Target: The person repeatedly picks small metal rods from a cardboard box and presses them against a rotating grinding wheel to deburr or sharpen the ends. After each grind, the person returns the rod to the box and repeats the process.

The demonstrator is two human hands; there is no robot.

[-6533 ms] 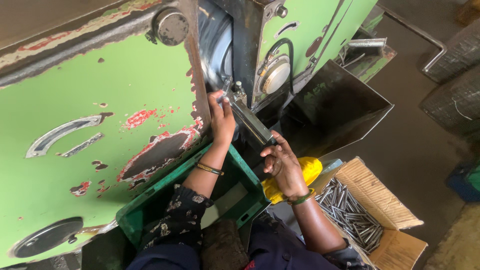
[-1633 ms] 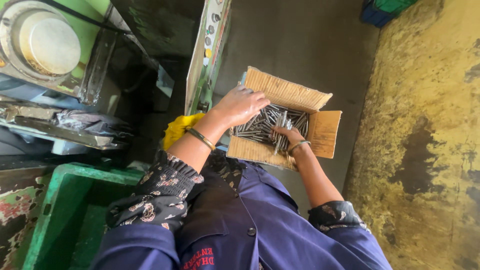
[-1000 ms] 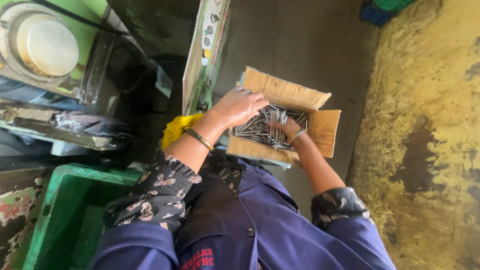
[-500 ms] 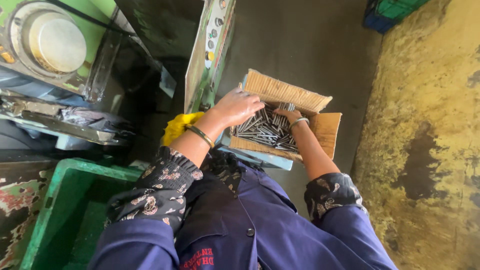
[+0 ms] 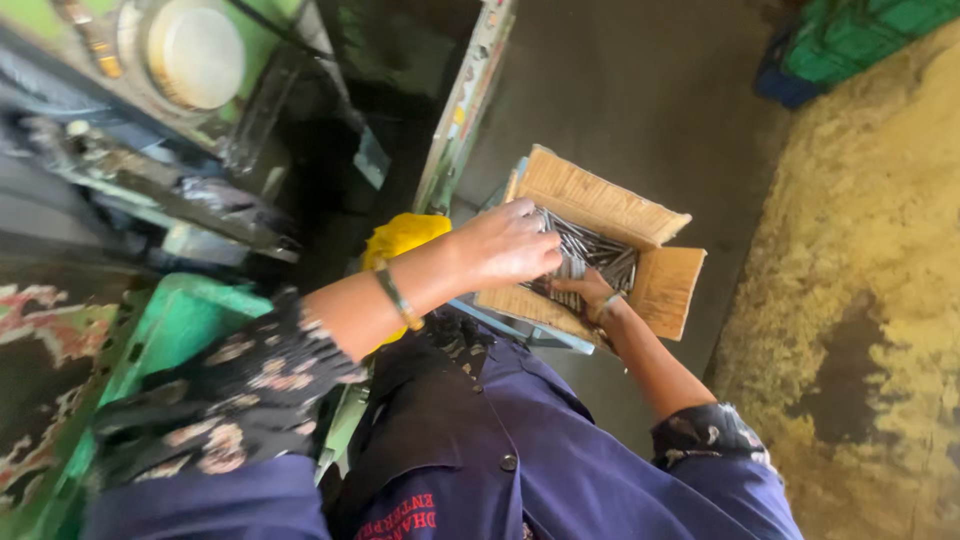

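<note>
An open cardboard box [image 5: 660, 285] sits on the floor ahead of me, with several thin grey metal rods [image 5: 600, 255] lying in it. My left hand [image 5: 505, 245], a bangle on its wrist, reaches over the near flap with its fingers curled down onto the rods. My right hand [image 5: 588, 292] is lower in the box, against the rods. Its fingers are partly hidden by the left hand. My blue work coat fills the bottom of the view.
A green machine with a pale round disc [image 5: 195, 50] and dark metal parts stands at the left. Below it is a green plastic crate [image 5: 170, 330]. A yellow cloth [image 5: 405, 235] lies beside the box. Green crates [image 5: 870, 30] stand at the far right, by a yellowish stained floor [image 5: 880, 300].
I have turned from the machine to the box on the floor. Over the last second my left hand has closed down on the rods and my right hand has sunk lower in the box.
</note>
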